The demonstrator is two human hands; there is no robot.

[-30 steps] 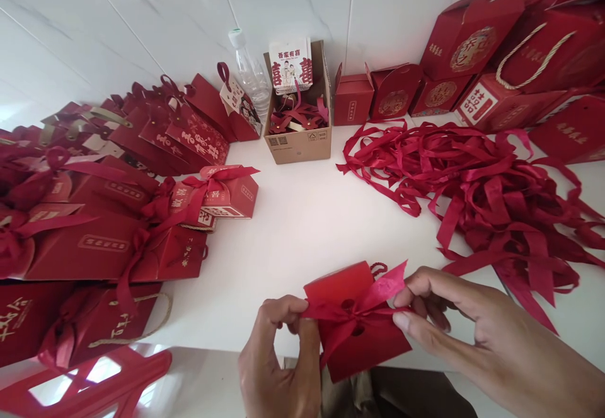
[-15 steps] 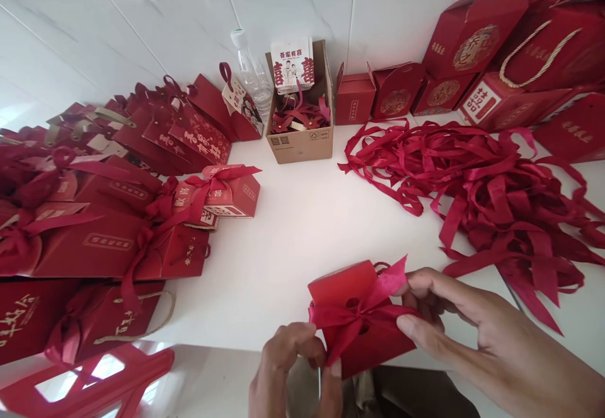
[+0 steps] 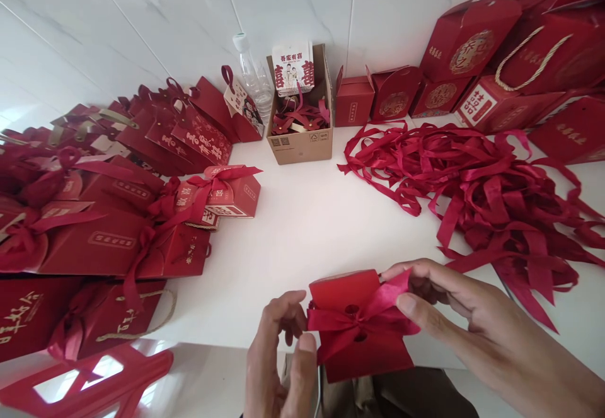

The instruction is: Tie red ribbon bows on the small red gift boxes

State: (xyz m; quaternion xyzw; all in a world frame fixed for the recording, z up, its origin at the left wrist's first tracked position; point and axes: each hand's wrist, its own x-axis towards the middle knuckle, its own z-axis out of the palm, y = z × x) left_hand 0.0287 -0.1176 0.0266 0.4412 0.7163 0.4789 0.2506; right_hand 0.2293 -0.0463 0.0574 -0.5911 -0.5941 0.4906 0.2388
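A small red gift box (image 3: 366, 352) lies at the white table's near edge with a red ribbon bow (image 3: 357, 323) tied across it. My left hand (image 3: 278, 358) pinches the bow's left loop between thumb and fingers. The bow's right loop is pinched by my right hand (image 3: 454, 314), thumb below and fingers above. Both hands are closed on the ribbon.
A heap of loose red ribbons (image 3: 491, 188) covers the right of the table (image 3: 302, 229). Finished red boxes with bows (image 3: 142, 216) crowd the left. A cardboard box (image 3: 300, 131), a plastic bottle (image 3: 253, 77) and larger red boxes (image 3: 472, 40) line the tiled wall.
My left hand dropped below the bow's left end, then came back up to pinch the left loop. The right hand shifted its grip slightly on the right loop; the bow looks tighter.
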